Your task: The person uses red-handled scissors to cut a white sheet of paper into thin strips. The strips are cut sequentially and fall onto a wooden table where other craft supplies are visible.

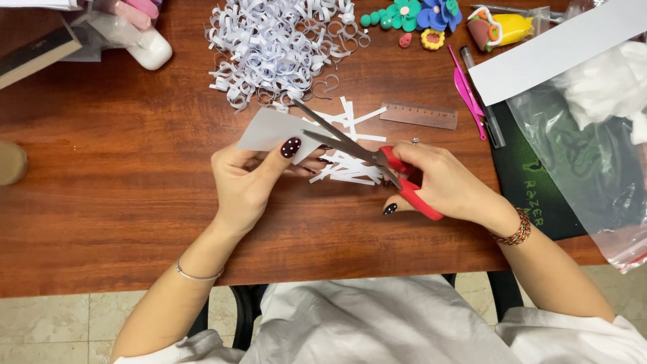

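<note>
My left hand [251, 176] pinches a small sheet of white paper [269, 129] above the wooden table [108, 168]. My right hand [441, 182] grips red-handled scissors [377, 158]; their blades are spread apart and point up-left into the paper's edge. Below the blades lie several cut straight white paper strips [350, 165]. A big heap of curled white paper strips [276, 47] lies farther back, at the table's far middle.
A brown ruler [418, 115], pink tweezers [466, 94] and a pen [486, 108] lie to the right. Colourful clay flowers [418, 17] sit at the back. A dark mat [539, 182] under a clear plastic bag [593, 155] and a long white paper strip [559, 47] fill the right side.
</note>
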